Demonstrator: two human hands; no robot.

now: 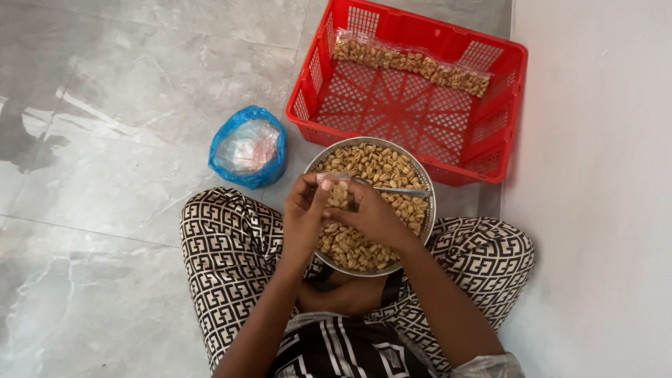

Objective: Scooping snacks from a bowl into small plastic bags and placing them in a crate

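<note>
Over metal bowl [423,183] of peanuts [381,166], both hands [302,210] filling small bag [339,192]

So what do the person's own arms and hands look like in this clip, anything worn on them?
Both the left hand and the right hand are bare: no gloves, and no rings, watch or bracelets that can be seen. The forearms are uncovered down to the bottom edge, with no sleeves in sight. Below them shows a black-and-white patterned top and matching geometric-print trousers.
</note>
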